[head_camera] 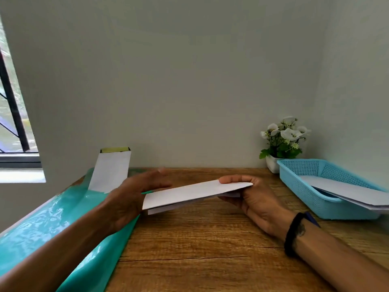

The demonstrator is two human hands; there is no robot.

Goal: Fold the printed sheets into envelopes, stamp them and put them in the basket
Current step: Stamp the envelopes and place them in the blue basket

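A folded white sheet is held above the wooden worktop, left of the blue basket. The right hand pinches its right end, thumb on top. The left hand, fingers straight, touches its left end. More white paper lies in the basket.

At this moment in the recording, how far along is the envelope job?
Partly done: white paper pieces already lie in the blue basket. In hand: the right hand pinches a folded white sheet above the table, the left hand open at its other end. Left: stamping and basketing it; no stamp is visible.
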